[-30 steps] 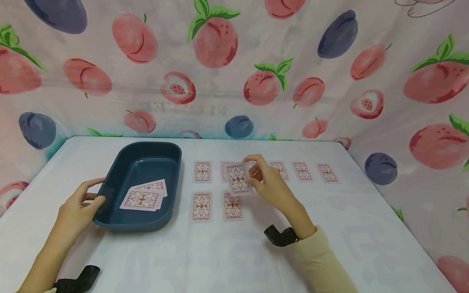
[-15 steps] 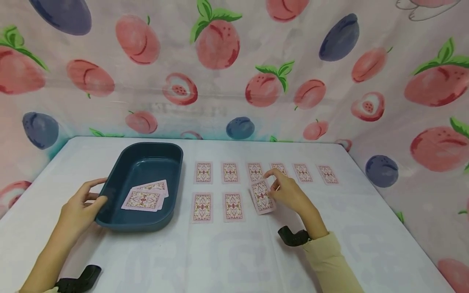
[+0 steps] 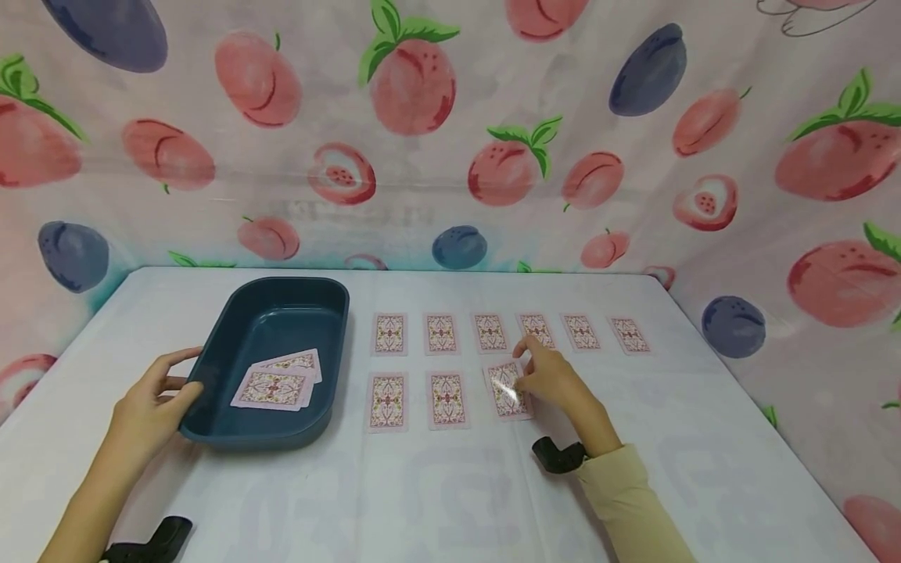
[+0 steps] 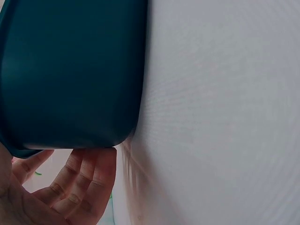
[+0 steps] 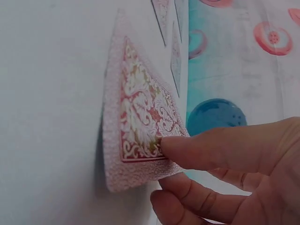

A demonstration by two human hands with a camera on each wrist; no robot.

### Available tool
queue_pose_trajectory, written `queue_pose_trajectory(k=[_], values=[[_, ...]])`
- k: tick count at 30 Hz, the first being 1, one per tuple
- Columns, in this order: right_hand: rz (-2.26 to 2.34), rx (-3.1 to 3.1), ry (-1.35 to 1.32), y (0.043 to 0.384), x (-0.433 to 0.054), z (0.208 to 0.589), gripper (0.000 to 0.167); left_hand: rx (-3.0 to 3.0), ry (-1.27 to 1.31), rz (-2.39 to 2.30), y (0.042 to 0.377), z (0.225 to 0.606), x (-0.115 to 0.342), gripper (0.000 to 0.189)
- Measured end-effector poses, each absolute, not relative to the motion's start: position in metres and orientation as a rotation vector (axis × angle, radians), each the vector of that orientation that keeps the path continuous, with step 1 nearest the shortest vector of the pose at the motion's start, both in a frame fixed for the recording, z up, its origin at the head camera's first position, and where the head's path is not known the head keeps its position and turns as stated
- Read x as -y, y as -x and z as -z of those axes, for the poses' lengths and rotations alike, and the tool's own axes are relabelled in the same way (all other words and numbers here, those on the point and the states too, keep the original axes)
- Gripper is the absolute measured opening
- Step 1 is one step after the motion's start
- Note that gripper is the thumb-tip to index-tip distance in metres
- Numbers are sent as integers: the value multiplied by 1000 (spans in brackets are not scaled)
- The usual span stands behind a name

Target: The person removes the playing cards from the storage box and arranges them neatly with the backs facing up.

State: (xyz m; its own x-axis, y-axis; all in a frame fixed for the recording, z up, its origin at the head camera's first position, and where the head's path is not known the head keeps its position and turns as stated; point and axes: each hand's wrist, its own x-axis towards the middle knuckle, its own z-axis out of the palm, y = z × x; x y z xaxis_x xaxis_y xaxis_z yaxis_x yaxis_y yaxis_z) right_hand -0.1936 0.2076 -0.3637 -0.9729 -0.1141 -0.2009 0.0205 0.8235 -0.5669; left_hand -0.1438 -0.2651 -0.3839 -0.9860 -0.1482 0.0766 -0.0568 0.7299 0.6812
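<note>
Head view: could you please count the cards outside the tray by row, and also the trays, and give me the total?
Cards in the far row: 6
Cards in the near row, including one pinched by the right hand: 3
Dark blue tray: 1
Total: 10
Overlapping cards inside the tray are left out.

Seen from the head, the left hand (image 3: 146,403) sits at 8 o'clock, gripping, with its thumb apart from its bent fingers. The left arm (image 3: 98,473) points to 1 o'clock. At 4 o'clock, the right hand (image 3: 552,379) pinches; the right arm (image 3: 597,426) points to 11 o'clock.
</note>
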Motion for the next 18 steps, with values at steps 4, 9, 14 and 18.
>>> queue_pose_trajectory(k=[4,9,14,18], values=[[837,-2790,74,195,-207,368,39,2801,-161,1102,144,384,265,50],[812,-2793,66,195,-207,371,39,2805,-161,1101,143,383,264,49],[813,-2789,52,195,-207,372,38,2807,-168,1110,142,382,263,49],[812,-2785,57,195,-206,371,37,2809,-173,1116,142,382,263,50]])
